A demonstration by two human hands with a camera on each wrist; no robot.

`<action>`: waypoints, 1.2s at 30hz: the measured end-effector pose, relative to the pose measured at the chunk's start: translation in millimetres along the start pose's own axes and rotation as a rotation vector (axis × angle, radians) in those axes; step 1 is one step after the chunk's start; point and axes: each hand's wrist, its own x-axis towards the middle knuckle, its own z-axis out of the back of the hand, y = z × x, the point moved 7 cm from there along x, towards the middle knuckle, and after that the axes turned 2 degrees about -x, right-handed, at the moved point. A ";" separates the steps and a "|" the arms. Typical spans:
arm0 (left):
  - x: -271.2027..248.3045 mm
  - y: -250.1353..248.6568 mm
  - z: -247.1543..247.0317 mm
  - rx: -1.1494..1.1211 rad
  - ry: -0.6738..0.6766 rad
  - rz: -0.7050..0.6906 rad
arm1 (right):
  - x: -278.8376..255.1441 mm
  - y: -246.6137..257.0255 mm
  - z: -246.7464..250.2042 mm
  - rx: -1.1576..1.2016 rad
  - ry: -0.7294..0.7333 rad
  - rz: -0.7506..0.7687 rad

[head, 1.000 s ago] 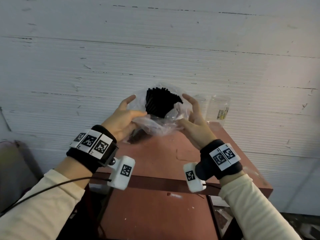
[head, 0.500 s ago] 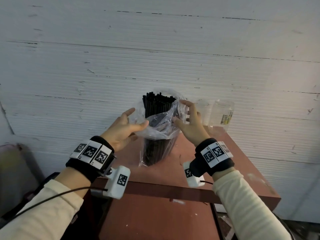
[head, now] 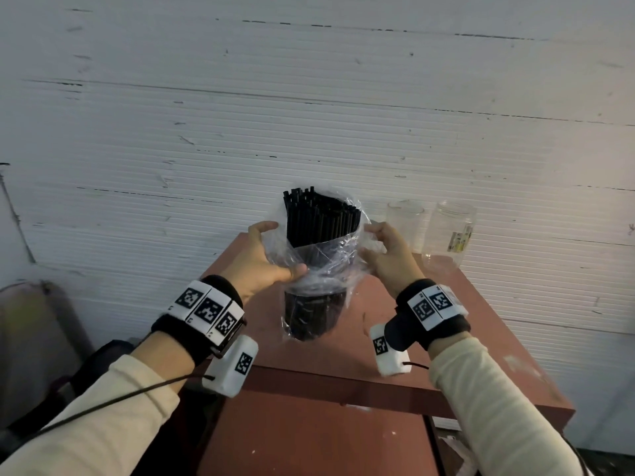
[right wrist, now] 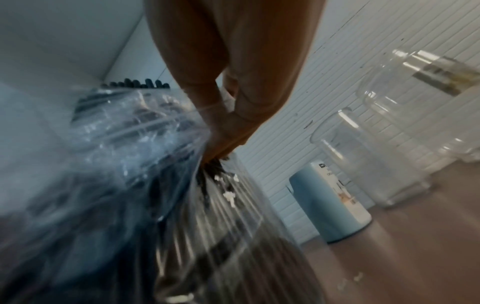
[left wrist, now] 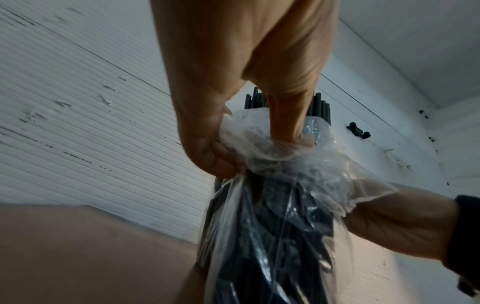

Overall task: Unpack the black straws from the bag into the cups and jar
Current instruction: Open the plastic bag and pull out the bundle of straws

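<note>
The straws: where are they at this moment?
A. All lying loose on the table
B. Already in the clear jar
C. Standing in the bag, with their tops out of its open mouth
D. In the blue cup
C: the straws stand upright in the bag, their tops above its rolled-down mouth, while the left hand and right hand grip the plastic; the jar holds none.

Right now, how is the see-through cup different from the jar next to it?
The clear cup is plain, while the jar wears a colourful label. The cup has straight, smooth sides; the jar has a ridged neck. The cup stands nearer the bag. Both are clear, upright and hold no straws.
</note>
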 end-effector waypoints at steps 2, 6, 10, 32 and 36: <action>-2.8 -9.5 -2.2 0.035 0.023 -0.036 | 0.1 1.2 1.7 -0.012 0.022 -0.022; -9.0 -16.9 -4.1 0.129 0.075 -0.081 | -0.5 11.9 15.2 0.021 -0.009 -0.020; -15.4 -19.2 -8.9 0.198 0.134 -0.149 | 2.4 23.9 32.1 -0.035 -0.048 0.045; 18.2 -50.0 8.2 -0.207 0.113 -0.222 | 8.5 28.4 15.6 0.013 0.093 0.077; 18.5 -51.3 5.9 -0.018 0.067 -0.261 | 2.2 19.6 14.6 0.062 0.116 0.045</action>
